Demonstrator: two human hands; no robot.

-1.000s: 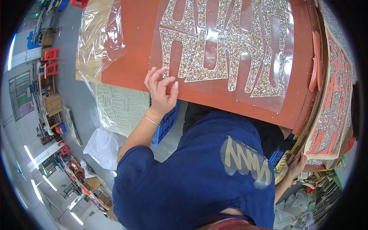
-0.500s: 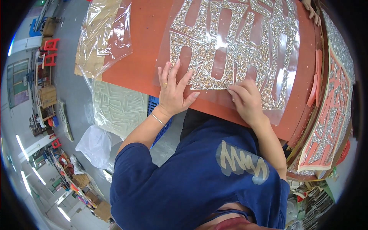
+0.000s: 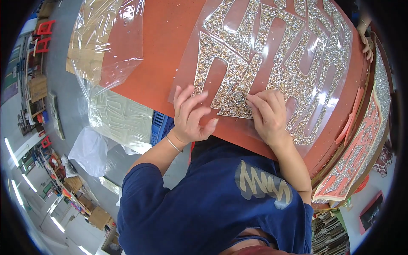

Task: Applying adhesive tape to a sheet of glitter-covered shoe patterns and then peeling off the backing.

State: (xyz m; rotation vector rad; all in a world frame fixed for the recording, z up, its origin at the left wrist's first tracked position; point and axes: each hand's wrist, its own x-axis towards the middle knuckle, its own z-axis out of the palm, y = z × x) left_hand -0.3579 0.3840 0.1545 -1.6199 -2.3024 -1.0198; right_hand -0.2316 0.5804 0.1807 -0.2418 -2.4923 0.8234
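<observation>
A clear plastic sheet carrying panels of glittering rhinestones (image 3: 267,80), in silver and amber with rounded slots between them, lies on the reddish-brown table (image 3: 163,46). My right hand (image 3: 270,114) rests at the near edge of the rhinestone panel, thumb and fingertips pinched together. Whatever may be between those fingertips is too small to make out. My left hand (image 3: 191,114), with a ring and a bangle, hovers by the panel's near left corner. Its fingers are apart and slightly curled, holding nothing.
Clear film over brown card (image 3: 91,42) lies at the table's left. Below it are a pale moulded sheet (image 3: 121,119), a blue crate (image 3: 159,125) and a white plastic bag (image 3: 89,151). Another person's hand (image 3: 366,44) rests at the far right, above a pink-and-silver patterned sheet (image 3: 352,157).
My left hand has lifted off the sheet and its fingers have curled. My right hand, still pinched, has shifted left along the panel's near edge. The whole view has also shifted.
</observation>
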